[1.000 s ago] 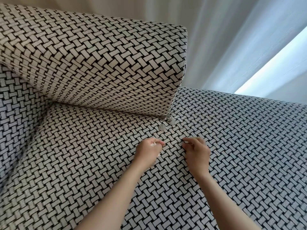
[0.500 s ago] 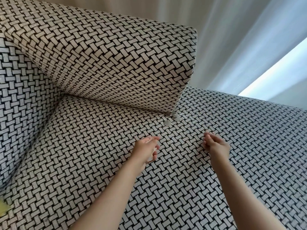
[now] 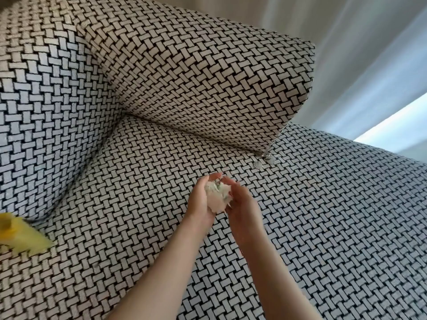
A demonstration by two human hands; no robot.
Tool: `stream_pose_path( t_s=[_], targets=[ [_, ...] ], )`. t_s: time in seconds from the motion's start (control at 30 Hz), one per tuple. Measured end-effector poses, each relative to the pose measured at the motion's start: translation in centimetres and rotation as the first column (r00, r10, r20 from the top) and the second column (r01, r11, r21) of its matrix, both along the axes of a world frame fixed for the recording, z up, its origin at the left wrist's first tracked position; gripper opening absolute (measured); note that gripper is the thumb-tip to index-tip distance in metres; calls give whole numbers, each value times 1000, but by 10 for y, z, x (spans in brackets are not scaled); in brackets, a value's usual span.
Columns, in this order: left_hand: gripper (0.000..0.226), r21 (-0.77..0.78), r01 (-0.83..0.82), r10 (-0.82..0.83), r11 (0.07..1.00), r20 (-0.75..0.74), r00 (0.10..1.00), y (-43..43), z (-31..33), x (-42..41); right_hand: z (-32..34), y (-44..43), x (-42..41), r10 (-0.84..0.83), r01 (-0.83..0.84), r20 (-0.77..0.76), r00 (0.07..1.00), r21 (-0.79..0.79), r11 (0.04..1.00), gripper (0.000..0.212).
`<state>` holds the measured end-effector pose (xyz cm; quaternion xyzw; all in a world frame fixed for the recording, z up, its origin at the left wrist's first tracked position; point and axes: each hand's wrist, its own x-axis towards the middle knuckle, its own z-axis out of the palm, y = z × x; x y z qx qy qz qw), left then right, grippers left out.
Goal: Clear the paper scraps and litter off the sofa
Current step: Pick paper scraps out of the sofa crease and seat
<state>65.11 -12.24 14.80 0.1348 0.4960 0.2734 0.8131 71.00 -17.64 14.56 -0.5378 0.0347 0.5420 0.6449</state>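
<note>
A wad of white paper scraps sits between both hands, a little above the sofa seat with its black-and-white woven pattern. My left hand cups the wad from the left, fingers curled round it. My right hand presses against it from the right, fingers bent over its edge. Two small round silvery pieces lie on the seat just beyond the hands, at the lower corner of the back cushion.
A yellow object, blurred, lies on the seat at the far left edge. The armrest rises on the left. Pale curtains hang behind the sofa at the right.
My hands were apart on the seat, pinching at scraps. They have lifted and come together around the wad of paper. The view has swung left, bringing the yellow object into sight.
</note>
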Motion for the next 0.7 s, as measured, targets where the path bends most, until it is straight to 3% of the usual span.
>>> stream_pose_path(
  t_s=[0.23,0.37,0.43,0.47,0.57,0.63,0.7],
  targets=[
    [45,45,-226,217,973,150,965,12,2,-98,2,31,-96,140,-139,-17,990,13,990,36],
    [47,65,-341,325,938,178,929,24,2,-165,8,49,-162,219,-219,-11,976,33,975,29],
    [46,76,-393,372,916,198,907,26,3,-198,7,55,-194,282,-285,85,955,14,959,24],
    [46,82,-424,401,902,200,894,25,0,-219,3,56,-216,320,-320,130,938,-18,947,22],
    [45,108,-513,486,851,207,849,19,-5,-270,0,56,-266,374,-373,37,927,-14,928,36],
    [34,92,-586,561,805,207,802,9,-9,-298,4,50,-297,480,-485,125,869,11,875,26],
    [34,65,-651,628,757,207,751,-2,-14,-321,2,45,-324,474,-477,48,879,70,876,24]
  ],
)
